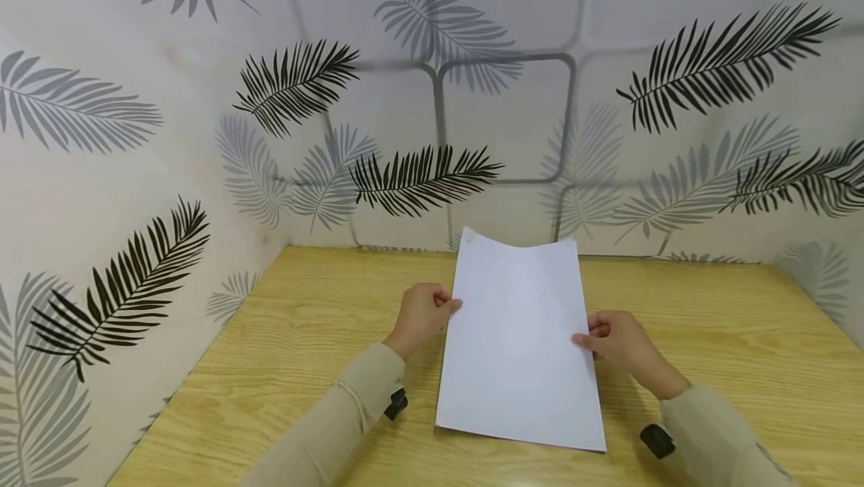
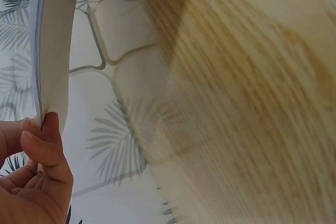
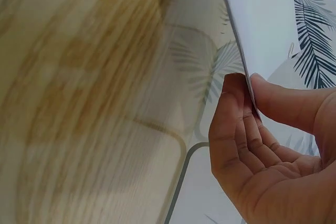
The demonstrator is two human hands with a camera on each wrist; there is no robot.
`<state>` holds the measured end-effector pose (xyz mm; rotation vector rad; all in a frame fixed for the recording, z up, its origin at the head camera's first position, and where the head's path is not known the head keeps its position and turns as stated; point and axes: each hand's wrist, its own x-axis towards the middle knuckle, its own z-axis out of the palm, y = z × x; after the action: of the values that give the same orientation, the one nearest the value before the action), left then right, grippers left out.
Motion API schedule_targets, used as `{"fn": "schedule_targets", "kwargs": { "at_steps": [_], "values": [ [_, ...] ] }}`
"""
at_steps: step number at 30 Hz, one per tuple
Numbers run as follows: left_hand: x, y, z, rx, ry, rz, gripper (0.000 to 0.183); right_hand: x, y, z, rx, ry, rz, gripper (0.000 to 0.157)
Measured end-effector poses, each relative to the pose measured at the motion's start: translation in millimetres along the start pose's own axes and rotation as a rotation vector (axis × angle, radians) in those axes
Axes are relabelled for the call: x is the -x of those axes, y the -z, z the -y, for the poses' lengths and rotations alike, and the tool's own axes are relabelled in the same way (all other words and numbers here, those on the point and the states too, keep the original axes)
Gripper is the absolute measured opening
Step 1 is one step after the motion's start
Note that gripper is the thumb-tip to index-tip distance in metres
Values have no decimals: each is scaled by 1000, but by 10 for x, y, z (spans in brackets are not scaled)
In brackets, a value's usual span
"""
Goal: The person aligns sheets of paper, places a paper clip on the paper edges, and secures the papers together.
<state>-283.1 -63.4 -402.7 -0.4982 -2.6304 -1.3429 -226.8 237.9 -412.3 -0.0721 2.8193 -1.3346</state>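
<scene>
A thin stack of white paper (image 1: 516, 344) is held up off the wooden table between both hands, its far edge bowed downward in the middle. A small paper clip (image 1: 471, 236) sits at its far left corner and also shows in the right wrist view (image 3: 291, 50). My left hand (image 1: 424, 314) pinches the left edge between thumb and fingers, and the left wrist view shows the sheets edge-on above that hand (image 2: 39, 166). On the opposite side, my right hand (image 1: 621, 341) pinches the right edge, thumb on top and fingers curled beneath (image 3: 262, 145).
The light wood-grain table (image 1: 304, 337) spreads under both arms. Behind it and on the left rises a pale wall covering (image 1: 499, 127) with grey and black leaf prints. Dark wrist devices (image 1: 656, 440) sit below the beige sleeves (image 1: 337, 419).
</scene>
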Motion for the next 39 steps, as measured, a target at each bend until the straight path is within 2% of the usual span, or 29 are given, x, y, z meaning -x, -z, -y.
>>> {"fn": "schedule_targets", "kwargs": {
  "at_steps": [10, 18, 22, 24, 30, 39],
  "values": [
    [-14, -53, 53, -111, 16, 14, 21, -71, -50, -32, 35, 6, 15, 19],
    [-47, -89, 60, -216, -20, 91, 33, -105, -93, -67, 121, -3, 22, 20],
    [-66, -105, 50, -291, -9, 131, 40, -106, -122, -39, 144, 14, 28, 21],
    [-69, -107, 40, -318, 8, 146, 42, -110, -135, -20, 159, 22, 30, 27],
    [-67, -117, 33, -376, 44, 158, 39, -129, -173, 0, 221, 23, 29, 62],
    [-75, -147, 66, -366, 70, 144, 48, -142, -210, 15, 263, 26, 40, 64]
  ]
}}
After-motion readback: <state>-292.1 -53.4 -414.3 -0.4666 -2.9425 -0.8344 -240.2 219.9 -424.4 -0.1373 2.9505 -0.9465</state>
